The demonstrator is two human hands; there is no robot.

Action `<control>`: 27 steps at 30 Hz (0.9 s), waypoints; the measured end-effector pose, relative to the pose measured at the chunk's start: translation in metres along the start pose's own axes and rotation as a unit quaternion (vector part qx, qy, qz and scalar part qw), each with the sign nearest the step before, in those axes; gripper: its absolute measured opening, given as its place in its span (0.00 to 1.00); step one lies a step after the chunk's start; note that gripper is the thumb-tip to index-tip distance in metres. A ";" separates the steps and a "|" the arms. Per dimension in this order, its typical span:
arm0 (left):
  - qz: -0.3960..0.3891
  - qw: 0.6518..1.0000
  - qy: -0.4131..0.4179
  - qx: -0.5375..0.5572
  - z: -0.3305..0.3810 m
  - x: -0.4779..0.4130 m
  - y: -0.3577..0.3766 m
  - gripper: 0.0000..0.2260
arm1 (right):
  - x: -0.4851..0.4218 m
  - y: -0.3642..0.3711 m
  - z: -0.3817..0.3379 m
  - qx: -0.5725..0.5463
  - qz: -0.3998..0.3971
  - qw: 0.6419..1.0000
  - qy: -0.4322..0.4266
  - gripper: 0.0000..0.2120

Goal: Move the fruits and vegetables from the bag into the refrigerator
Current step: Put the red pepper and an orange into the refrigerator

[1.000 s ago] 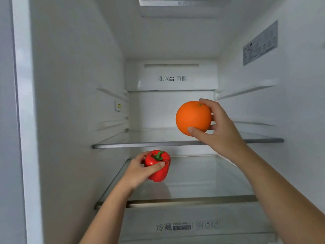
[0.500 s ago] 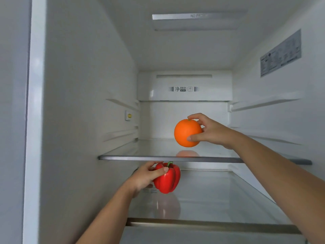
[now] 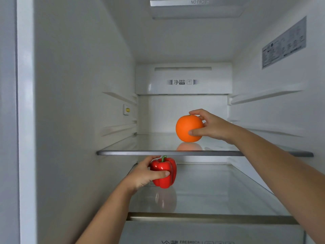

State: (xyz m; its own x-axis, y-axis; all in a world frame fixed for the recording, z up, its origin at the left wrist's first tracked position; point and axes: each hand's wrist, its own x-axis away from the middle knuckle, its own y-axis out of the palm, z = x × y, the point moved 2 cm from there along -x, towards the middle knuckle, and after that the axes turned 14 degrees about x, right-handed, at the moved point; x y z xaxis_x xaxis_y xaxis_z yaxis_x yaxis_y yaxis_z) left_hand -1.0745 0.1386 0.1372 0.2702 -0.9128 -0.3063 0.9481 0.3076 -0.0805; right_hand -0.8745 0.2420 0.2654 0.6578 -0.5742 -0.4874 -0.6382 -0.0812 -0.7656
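The orange (image 3: 188, 128) is on the upper glass shelf (image 3: 140, 147) of the refrigerator (image 3: 79, 103), toward the back and a little right of the middle. Its underside meets its own reflection in the glass, so it seems to rest there. The right grip (image 3: 212, 126) grasps it from the right side, with the thumb on the front and a curled finger over the top. The orange is round, with a matte, finely dimpled skin.

The red bell pepper (image 3: 165, 171) is one level lower, over the lower glass shelf (image 3: 219, 191), near the left wall. The left grip (image 3: 145, 174) is clenched around its left side, with the thumb across the front. The pepper is upright, glossy and lobed, with a short green stem. I cannot tell if it touches the glass, where its faint reflection shows below. Both shelves have a metal front edge.
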 end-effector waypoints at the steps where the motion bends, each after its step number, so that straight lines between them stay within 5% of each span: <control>1: 0.001 1.000 0.000 -0.002 0.000 0.000 -0.001 0.38 | 0.000 0.000 0.000 0.002 0.002 1.000 0.001 0.30; 13: 0.020 1.000 0.009 0.000 0.006 0.007 0.006 0.27 | 0.008 -0.003 -0.002 0.014 0.037 0.999 -0.001 0.29; 19: 0.122 0.986 0.034 -0.109 0.006 0.027 0.000 0.35 | 0.033 -0.016 -0.017 0.151 0.186 0.970 -0.046 0.24; 27: 0.165 0.946 0.151 -0.233 0.010 0.090 0.021 0.25 | 0.099 0.026 -0.043 0.170 0.294 0.939 -0.053 0.16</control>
State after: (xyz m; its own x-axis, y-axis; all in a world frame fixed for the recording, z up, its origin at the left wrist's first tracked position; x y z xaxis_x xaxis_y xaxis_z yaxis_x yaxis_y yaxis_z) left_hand -1.0289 0.0598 0.1169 0.4114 -0.6502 -0.6387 0.6244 0.7116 -0.3221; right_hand -0.8430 0.1476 0.2156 0.2796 -0.3523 -0.8931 -0.7503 0.5002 -0.4322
